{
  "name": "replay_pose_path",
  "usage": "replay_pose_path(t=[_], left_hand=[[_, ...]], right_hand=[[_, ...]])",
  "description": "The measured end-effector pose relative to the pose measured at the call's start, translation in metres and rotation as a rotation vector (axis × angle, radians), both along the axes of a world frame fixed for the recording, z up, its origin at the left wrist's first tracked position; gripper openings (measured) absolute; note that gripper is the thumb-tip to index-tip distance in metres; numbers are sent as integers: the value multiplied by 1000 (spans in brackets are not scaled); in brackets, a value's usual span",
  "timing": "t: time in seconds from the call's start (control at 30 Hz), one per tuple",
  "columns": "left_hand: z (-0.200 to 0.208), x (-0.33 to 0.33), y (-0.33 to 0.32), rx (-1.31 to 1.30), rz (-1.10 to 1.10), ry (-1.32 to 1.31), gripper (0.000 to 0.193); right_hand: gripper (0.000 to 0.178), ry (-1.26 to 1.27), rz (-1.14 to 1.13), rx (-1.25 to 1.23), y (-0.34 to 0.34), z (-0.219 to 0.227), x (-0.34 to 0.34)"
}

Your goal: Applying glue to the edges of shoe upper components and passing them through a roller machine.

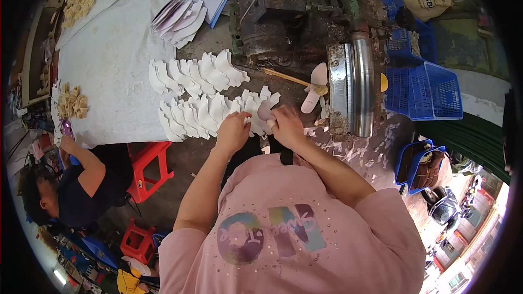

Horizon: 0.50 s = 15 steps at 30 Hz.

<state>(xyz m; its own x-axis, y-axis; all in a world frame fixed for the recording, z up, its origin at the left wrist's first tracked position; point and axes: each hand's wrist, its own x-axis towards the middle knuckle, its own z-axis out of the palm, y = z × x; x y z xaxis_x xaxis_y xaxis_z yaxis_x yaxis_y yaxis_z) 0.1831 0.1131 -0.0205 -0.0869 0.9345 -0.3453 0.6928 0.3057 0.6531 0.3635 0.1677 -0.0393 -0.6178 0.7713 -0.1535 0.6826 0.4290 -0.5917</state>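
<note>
Two overlapping rows of white, curved, sole-shaped pieces lie at the table's near edge: a far row [190,74] and a near row [199,115]. My left hand [234,132] is closed at the right part of the near row, a white edge showing at its fingertips. Just right of it, my right hand [287,125] has its fingers closed at the side of a pale pinkish insole [265,111]. Much of that insole is hidden by the fingers and the white pieces. Beyond my right hand, a wooden-handled brush [286,77] points toward another pinkish insole [310,100].
On the right stands a worn machine with a shiny metal roller [363,87]. Blue plastic baskets [436,95] are past it, and white scraps litter the floor. A pale cloth [114,65] covers the left table, where a co-worker [81,185] sits near a red stool [146,171].
</note>
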Motion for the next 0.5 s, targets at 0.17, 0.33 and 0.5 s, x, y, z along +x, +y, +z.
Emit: replay_pose_path(t=[0.17, 0.33, 0.5], left_hand=[[-5, 4, -2, -19, -39, 10, 25], [-6, 7, -5, -66, -80, 36, 26], [-5, 9, -6, -98, -73, 60, 25]], right_hand=[[23, -66, 106, -129, 6, 5, -8], [31, 295, -193, -225, 14, 3, -8], [36, 426, -258, -282, 33, 34, -22]])
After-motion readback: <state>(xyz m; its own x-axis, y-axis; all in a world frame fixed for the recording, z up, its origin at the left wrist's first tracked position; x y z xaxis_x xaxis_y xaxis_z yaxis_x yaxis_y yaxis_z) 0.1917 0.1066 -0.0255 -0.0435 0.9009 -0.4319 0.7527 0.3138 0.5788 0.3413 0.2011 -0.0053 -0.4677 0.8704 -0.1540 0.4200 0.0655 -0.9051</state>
